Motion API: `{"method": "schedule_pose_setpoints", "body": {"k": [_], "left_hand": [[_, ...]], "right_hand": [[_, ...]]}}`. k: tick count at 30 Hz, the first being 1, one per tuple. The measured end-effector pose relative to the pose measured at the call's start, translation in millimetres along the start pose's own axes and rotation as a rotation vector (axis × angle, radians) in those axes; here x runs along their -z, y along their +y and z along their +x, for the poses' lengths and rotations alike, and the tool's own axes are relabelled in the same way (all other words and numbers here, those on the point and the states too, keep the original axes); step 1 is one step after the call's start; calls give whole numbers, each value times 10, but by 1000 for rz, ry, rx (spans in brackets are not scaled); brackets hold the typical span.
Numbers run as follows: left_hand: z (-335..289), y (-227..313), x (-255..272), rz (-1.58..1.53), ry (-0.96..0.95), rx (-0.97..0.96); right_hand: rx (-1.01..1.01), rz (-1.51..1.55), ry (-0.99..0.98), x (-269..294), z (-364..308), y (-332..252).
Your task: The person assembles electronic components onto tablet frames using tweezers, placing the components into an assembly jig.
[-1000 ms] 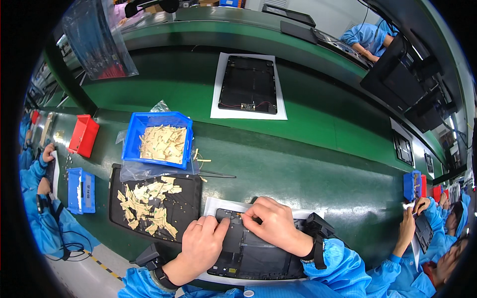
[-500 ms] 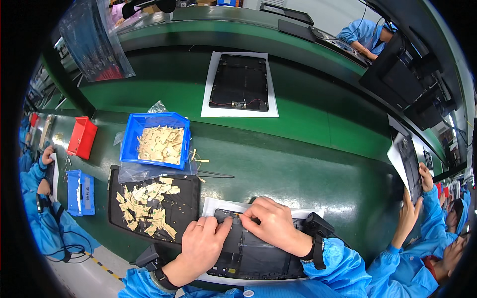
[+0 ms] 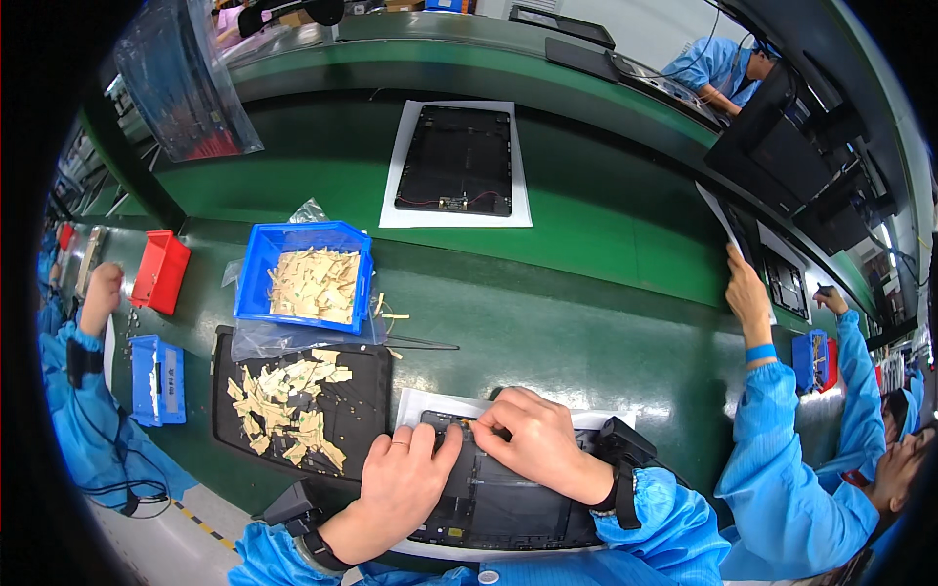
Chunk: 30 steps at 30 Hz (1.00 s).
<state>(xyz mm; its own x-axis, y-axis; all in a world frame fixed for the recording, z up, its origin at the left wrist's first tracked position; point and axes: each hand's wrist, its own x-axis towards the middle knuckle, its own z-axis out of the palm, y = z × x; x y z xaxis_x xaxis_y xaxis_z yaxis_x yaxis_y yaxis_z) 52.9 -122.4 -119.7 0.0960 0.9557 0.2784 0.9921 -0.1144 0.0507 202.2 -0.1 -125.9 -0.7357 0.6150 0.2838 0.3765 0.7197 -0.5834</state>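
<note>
A dark, open tablet housing [image 3: 532,508] lies in front of me on a white sheet [image 3: 415,402]. My left hand [image 3: 405,479] rests over its left side, with the index finger stretched onto the upper left corner and the other fingers loosely bent. Thumb and index finger of my right hand [image 3: 528,439] are pinched together at that same corner. A small orange-yellow bit shows by those fingertips, but what they hold is too small to make out.
Left of the housing, a black tray [image 3: 366,430] bears cream paper-like pieces [image 3: 293,405]; behind it stands a blue bin [image 3: 254,311] of similar pieces. Tweezers [image 3: 425,343] lie nearby. Another housing [image 3: 454,156] lies farther back. A co-worker's arm [image 3: 782,439] reaches in at right.
The far housing on its sheet has shifted slightly left. The right co-worker has lowered a housing onto the back surface. At left, a co-worker's hand has risen. My hands have hardly moved.
</note>
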Motion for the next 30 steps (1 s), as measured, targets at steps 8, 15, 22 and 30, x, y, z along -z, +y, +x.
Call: {"method": "schedule_pose_setpoints", "body": {"k": [8,15,22,30], "left_hand": [[18,8,22,27,-28,-1],[13,11,17,44,-18,-1],[-11,10,11,58,-25,-2],[3,13,10,60,-33,-14]], "right_hand": [[-70,19,-43,23,20,-4],[-137,77,-63,14,35,-13],[-209,115,-101,16,42,-43],[-154,54,-93,21,30,-11]]}}
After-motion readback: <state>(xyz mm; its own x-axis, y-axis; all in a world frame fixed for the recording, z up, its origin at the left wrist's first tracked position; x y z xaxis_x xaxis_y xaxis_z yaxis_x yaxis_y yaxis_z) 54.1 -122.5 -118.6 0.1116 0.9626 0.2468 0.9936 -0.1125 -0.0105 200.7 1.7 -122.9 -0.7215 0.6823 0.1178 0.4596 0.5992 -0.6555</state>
